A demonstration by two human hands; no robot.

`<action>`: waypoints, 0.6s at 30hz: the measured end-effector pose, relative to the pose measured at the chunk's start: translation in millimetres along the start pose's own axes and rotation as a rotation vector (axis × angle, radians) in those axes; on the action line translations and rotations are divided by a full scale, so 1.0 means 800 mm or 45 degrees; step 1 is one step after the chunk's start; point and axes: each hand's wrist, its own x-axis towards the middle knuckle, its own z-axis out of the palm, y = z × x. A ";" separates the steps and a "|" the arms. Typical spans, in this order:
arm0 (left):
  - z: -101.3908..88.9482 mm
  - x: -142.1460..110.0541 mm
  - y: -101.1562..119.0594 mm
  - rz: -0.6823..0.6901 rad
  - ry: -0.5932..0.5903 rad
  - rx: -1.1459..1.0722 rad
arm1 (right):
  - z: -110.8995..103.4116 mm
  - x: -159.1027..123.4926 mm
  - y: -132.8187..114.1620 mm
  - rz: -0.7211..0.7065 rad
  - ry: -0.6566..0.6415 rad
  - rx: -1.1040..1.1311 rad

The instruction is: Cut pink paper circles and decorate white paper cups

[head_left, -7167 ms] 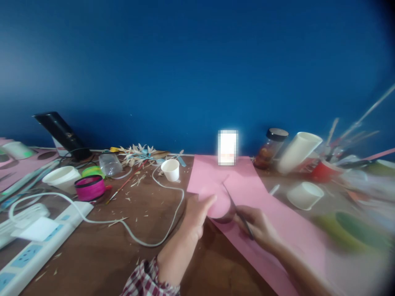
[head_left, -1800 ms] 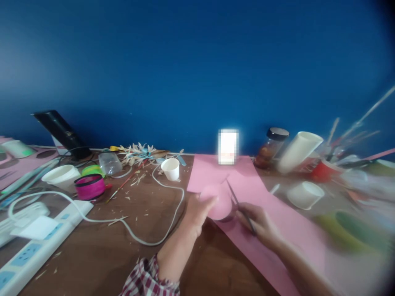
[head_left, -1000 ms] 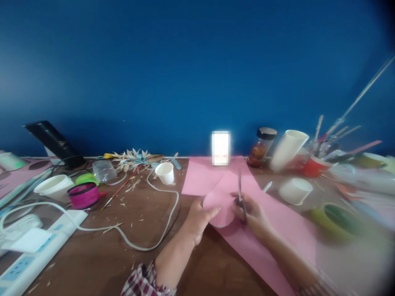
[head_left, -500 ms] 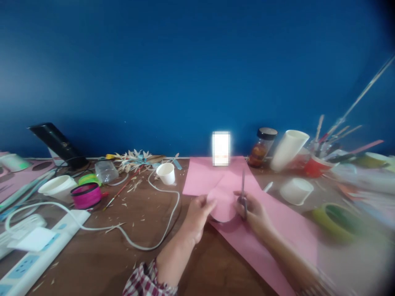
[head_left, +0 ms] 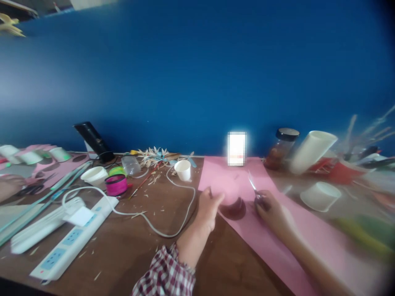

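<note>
My left hand (head_left: pixel 208 207) pinches a rounded piece of pink paper (head_left: pixel 230 193) and holds it just above the table. My right hand (head_left: pixel 271 211) is closed on small scissors (head_left: pixel 253 187) whose blades point up and to the left, right of that piece. Both hands hover over a large pink paper sheet (head_left: pixel 277 234) lying on the brown table (head_left: pixel 129 246). A dark shadow falls on the sheet under the held piece.
A white power strip (head_left: pixel 70 242) with a white cable (head_left: pixel 160 230) lies at left. A small white cup (head_left: pixel 183 169), a magenta tape roll (head_left: pixel 116 184), dried flowers (head_left: pixel 152 155), a jar (head_left: pixel 279 148) and a white bowl (head_left: pixel 319 196) stand around. Another person's hand (head_left: pixel 10 187) shows far left.
The view has swung left, showing more of the table's left side. The scissors have tilted from upright to leaning left, and the pink piece sits lower between my hands.
</note>
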 end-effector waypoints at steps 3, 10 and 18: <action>0.001 -0.001 0.001 0.008 0.027 -0.001 | 0.000 0.006 0.011 -0.019 0.049 -0.127; 0.006 -0.003 0.005 0.017 0.034 -0.020 | 0.005 0.010 0.021 -0.177 0.119 -0.126; 0.002 -0.001 0.000 0.063 0.102 -0.008 | 0.003 0.021 0.040 -0.329 0.104 0.010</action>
